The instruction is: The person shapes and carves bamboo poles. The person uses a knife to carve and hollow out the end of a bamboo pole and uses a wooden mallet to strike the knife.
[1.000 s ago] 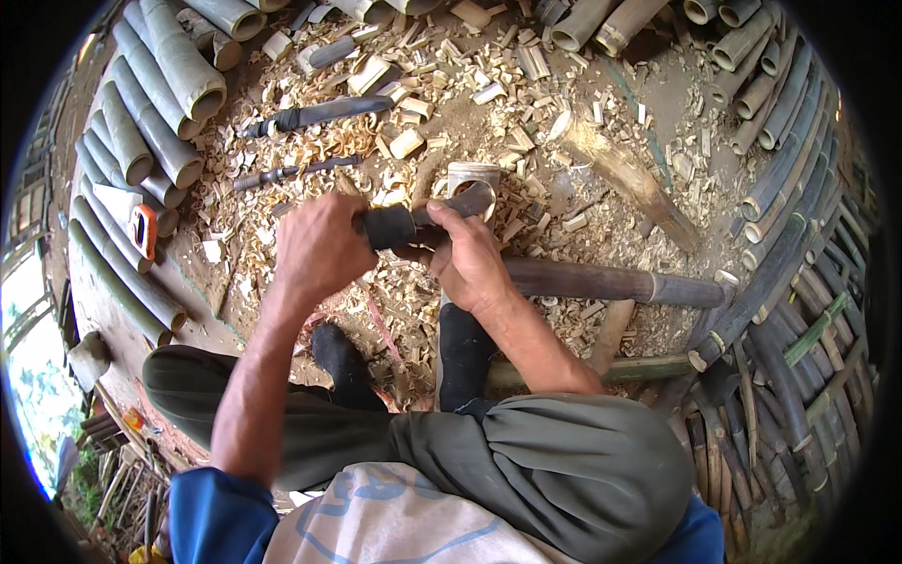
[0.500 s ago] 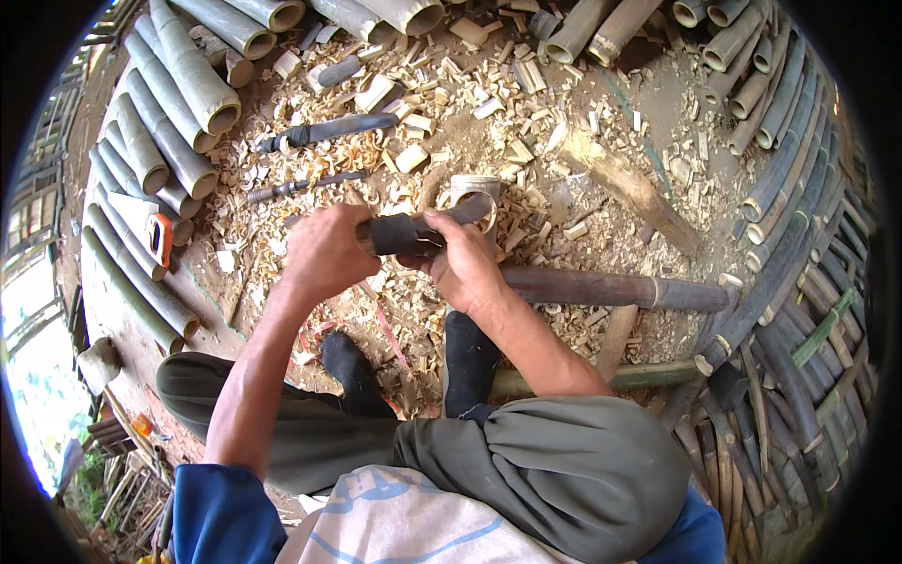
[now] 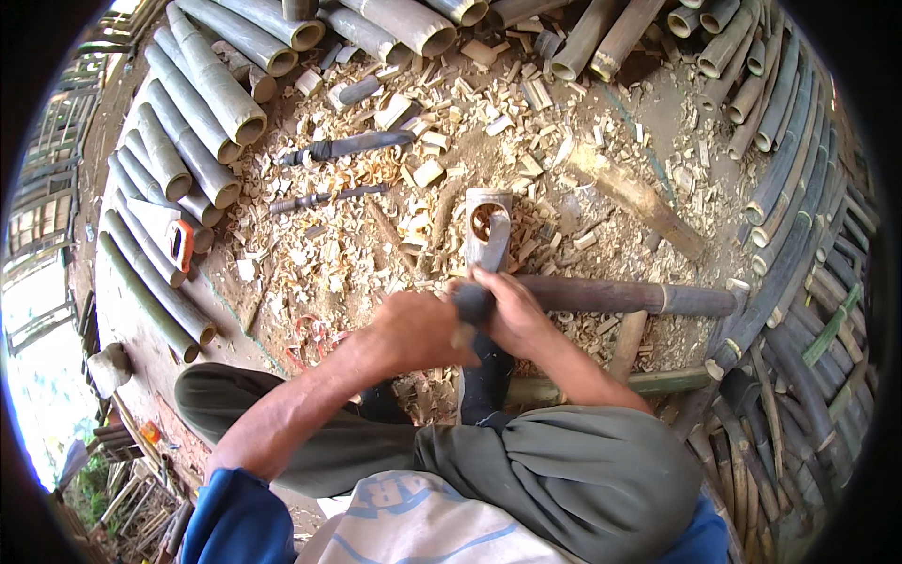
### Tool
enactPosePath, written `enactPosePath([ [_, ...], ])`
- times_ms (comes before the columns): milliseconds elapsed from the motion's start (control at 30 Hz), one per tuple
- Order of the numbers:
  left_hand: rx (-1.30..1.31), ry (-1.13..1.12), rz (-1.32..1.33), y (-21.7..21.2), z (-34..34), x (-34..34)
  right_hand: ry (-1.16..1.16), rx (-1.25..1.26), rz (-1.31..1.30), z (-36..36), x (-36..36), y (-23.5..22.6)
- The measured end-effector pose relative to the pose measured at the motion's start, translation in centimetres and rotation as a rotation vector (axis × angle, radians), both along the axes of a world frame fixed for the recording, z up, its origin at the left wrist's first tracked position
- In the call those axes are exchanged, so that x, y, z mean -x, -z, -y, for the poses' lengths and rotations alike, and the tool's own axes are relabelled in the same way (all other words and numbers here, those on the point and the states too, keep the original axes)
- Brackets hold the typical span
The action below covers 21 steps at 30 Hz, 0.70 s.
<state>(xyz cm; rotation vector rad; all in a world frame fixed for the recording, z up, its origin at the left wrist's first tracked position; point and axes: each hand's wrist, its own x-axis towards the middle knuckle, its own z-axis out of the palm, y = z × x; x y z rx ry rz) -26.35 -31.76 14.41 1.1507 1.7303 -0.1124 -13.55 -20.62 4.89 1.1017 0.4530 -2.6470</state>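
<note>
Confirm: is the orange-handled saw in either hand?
No, the orange-handled saw lies on the bamboo poles at the person's left, while left hand and right hand grip a dark-handled tool.

cut bamboo piece (image 3: pixel 488 230), hollow, gripped w/ dark tool (image 3: pixel 473 303)

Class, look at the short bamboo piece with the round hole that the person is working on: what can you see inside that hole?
Inside the bamboo piece only brownish, shadowed inner wall shows. Deeper inside cannot be seen; both hands cover its lower end.

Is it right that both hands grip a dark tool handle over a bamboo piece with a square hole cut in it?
Not quite. The head view shows the left hand and right hand gripping the dark tool handle, but the hole in the bamboo piece is round, not square.
</note>
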Motion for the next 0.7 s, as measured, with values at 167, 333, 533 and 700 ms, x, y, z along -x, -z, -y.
enactPosePath([
  [167,-0.914,0.048,0.043,1.6,-4.7,-3.1,-0.316,-0.485,0.004,-6.0,-2.9,1.9],
  [333,-0.815,0.018,0.006,8.8,-12.4,-3.2,-0.360,-0.879,0.165,-11.1,-3.6,4.4],
  [533,-0.865,-0.507,0.055,10.2,-13.3,-1.1,-1.393,-2.013,-0.185,-15.6,5.4,-0.7],
  [700,-1.173,-1.047,-0.026,11.5,-11.5,0.0,-1.551,-2.384,-0.674,-14.2,12.5,-0.6],
])
